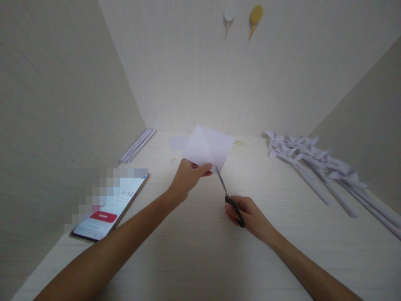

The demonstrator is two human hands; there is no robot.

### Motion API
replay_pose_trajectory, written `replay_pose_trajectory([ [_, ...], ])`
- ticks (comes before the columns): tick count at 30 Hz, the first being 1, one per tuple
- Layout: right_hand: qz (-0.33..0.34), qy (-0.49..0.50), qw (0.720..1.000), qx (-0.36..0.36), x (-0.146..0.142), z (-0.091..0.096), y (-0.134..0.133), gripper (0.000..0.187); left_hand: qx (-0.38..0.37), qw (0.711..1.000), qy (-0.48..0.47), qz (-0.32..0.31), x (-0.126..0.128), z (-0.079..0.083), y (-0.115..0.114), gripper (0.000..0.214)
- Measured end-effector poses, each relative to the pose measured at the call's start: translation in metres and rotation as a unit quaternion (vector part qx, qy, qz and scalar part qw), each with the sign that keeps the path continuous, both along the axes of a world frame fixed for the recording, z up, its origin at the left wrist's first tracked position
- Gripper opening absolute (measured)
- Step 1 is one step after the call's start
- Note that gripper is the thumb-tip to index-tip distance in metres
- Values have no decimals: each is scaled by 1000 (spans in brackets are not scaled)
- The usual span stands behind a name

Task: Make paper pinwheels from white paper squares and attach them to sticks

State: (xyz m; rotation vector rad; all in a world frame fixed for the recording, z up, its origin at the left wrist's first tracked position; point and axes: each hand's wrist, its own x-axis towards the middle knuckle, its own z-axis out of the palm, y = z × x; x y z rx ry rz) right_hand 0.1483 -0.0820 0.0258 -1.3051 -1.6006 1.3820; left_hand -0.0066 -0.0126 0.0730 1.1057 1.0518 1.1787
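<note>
My left hand (188, 177) pinches the lower corner of a folded white paper square (208, 146) and holds it up above the pale wooden desk (200, 251). My right hand (249, 215) is closed around the black handles of a pair of scissors (228, 196). The blades point up and left, and their tip meets the paper's lower edge just right of my left thumb.
A phone (109, 209) with a timer screen lies at the left. Several white paper pinwheels on sticks (322, 171) lie at the right. White strips (138, 145) rest in the back left corner. A small paper scrap (179, 143) lies behind the held sheet. Two hooks (242, 16) hang on the back wall.
</note>
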Motion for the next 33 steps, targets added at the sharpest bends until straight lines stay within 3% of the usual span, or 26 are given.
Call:
replay_pose_trajectory([
  [33, 16, -9, 1000, 1, 3, -6, 2, 34, 15, 999, 1, -28, -1, -2, 1, 27],
])
